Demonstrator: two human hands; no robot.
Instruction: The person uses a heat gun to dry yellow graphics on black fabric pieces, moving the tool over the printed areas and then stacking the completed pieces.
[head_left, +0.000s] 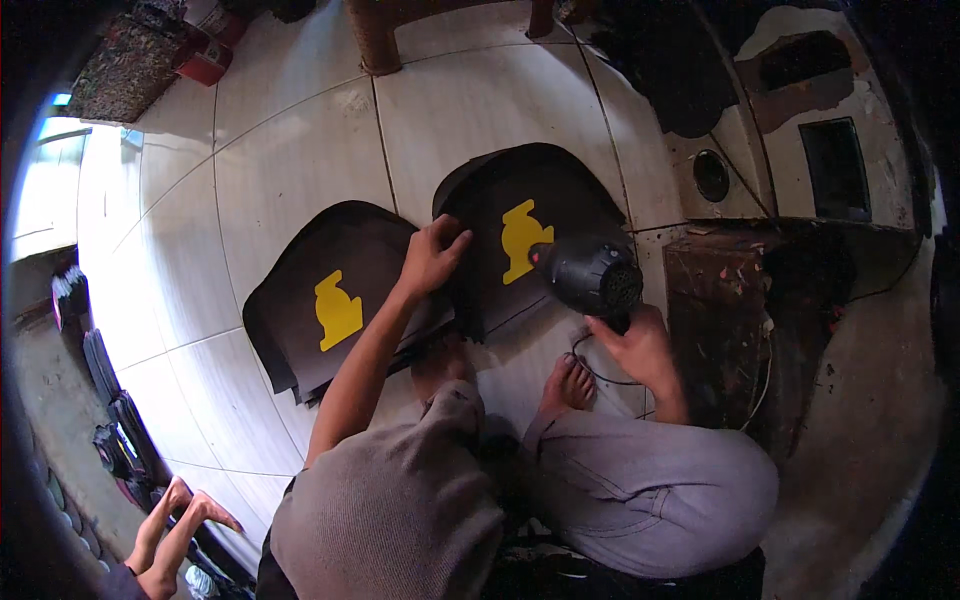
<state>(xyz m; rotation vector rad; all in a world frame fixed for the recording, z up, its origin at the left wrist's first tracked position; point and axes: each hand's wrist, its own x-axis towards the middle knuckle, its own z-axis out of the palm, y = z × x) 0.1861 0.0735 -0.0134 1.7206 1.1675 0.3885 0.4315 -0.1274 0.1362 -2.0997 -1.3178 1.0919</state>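
Two stacks of dark rounded pieces lie side by side: the left stack (290, 325) and the right stack (475, 185). Yellow shapes (338, 310) sit on their tops, one per stack. My left hand (435, 255) has bent fingers on the near-left edge of the right stack, gripping it. My right hand (640, 350) holds a black hair dryer (590, 275) by its handle, nozzle pointed at the right-hand yellow shape (520, 225). A dark cord (625, 381) curves below the dryer, beside my bare foot (570, 385).
A worn cabinet (830, 90) and brown wooden box (710, 300) stand at the right. Wooden furniture legs (375, 40) are at the top, a red container (205, 65) at upper left. Another person's bare legs (170, 535) lie at lower left, near dark items (130, 450) along the tiles' edge.
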